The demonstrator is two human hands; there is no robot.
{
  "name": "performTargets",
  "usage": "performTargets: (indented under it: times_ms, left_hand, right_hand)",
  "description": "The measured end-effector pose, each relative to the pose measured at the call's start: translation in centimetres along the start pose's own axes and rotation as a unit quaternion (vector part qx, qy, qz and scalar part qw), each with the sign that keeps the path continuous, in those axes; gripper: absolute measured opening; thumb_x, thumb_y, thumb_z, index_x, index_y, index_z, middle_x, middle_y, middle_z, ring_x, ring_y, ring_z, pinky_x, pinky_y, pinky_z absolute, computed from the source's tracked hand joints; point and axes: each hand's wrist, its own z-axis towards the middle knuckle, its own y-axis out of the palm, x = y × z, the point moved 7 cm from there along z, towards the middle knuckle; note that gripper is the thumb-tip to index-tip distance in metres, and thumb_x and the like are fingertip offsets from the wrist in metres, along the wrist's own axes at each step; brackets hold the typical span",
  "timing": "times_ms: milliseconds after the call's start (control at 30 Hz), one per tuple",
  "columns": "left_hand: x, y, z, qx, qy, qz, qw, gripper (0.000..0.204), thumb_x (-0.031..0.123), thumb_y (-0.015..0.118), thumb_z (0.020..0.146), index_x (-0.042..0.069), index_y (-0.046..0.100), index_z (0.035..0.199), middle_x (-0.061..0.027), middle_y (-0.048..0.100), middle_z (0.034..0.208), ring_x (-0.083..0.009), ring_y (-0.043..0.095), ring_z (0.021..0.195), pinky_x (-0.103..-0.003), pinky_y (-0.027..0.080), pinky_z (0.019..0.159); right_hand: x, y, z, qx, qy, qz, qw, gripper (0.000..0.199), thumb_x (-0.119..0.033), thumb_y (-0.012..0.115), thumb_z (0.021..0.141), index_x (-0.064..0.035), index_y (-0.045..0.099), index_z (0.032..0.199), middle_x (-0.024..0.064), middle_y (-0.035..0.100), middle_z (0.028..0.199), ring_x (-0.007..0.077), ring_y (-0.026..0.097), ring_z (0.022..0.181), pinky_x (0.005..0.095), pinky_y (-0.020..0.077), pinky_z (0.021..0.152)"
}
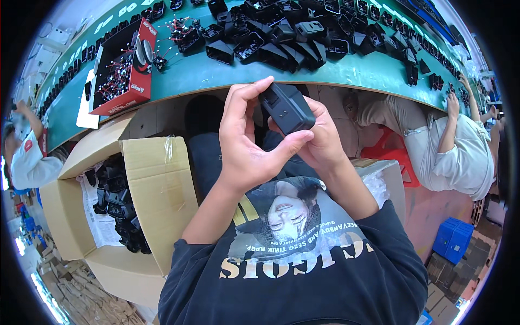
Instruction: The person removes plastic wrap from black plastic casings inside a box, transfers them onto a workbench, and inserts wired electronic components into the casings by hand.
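Above my lap, just short of the table edge, I hold a black plastic housing (290, 110) between both hands. It is boxy, with rounded edges and two small metal contacts on the face turned up. My left hand (241, 130) grips it with the fingertips at its upper left corner and the thumb along its lower edge. My right hand (324, 135) closes round its right side, with part of its fingers hidden behind it. On the green table (187, 76) ahead lies a heap of similar black housings (281, 40), some of them open shells.
A red box (138, 81) of wired small parts stands at the table's left. An open carton (162, 184) with black parts is beside my left leg. To the right are a plastic-lined box (392, 181), a red stool (390, 151) and a seated co-worker (455, 146).
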Motion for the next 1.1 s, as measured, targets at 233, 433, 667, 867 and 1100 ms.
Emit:
performTargets:
  times_ms: [233,433,667,867,1100]
  left_hand:
    - [-1.1,3.0,0.7,-0.123,0.003,-0.014,0.992,0.077,0.004,0.089,0.065,0.002,0.051,0.132,-0.0118,0.056,0.125,-0.0247,0.059,0.11,-0.034,0.047,0.099]
    - [-3.2,7.3,1.4,-0.199,0.049,0.031,0.978,0.067,0.011,0.09,0.067,0.002,0.055,0.124,-0.0148,0.057,0.124,-0.0306,0.061,0.113,-0.04,0.051,0.099]
    - [-3.2,10.3,5.0,-0.147,0.171,0.188,0.956,0.05,0.007,0.08,0.073,0.003,0.058,0.118,-0.0123,0.059,0.119,-0.0318,0.058,0.109,-0.04,0.048,0.098]
    - [-6.8,6.5,4.0,-0.073,0.184,0.291,0.936,0.031,0.001,0.071,0.076,0.004,0.061,0.105,-0.011,0.06,0.112,-0.0309,0.056,0.102,-0.038,0.047,0.094]
    - [-7.6,-0.6,4.7,0.079,0.159,0.44,0.881,0.029,0.002,0.069,0.073,0.005,0.06,0.101,-0.0117,0.059,0.11,-0.031,0.054,0.101,-0.039,0.045,0.092]
  right_hand:
    - [-4.5,-3.1,-1.8,-0.084,0.003,-0.166,0.983,0.023,-0.002,0.064,0.081,-0.0004,0.07,0.103,0.0049,0.063,0.104,0.0139,0.056,0.089,0.0232,0.0459,0.077]
    - [-5.9,-7.1,-4.2,0.001,0.034,-0.148,0.988,0.014,-0.007,0.066,0.079,-0.0032,0.069,0.092,0.0035,0.064,0.095,0.0129,0.053,0.082,0.0254,0.0428,0.074]
    - [-17.2,-15.9,-1.9,0.25,0.009,-0.618,0.746,0.015,-0.016,0.068,0.082,-0.0017,0.068,0.08,0.0033,0.062,0.069,0.014,0.051,0.064,0.0281,0.0447,0.062]
    - [-24.3,-28.9,0.4,0.324,0.082,-0.801,0.496,0.024,-0.027,0.067,0.079,-0.0031,0.071,0.08,0.0119,0.067,0.073,0.03,0.059,0.064,0.0386,0.0517,0.067]
    - [-25.2,-31.3,1.8,0.334,0.075,-0.821,0.457,0.027,-0.03,0.068,0.079,-0.0038,0.066,0.074,0.015,0.067,0.072,0.0349,0.061,0.066,0.0423,0.0524,0.068]
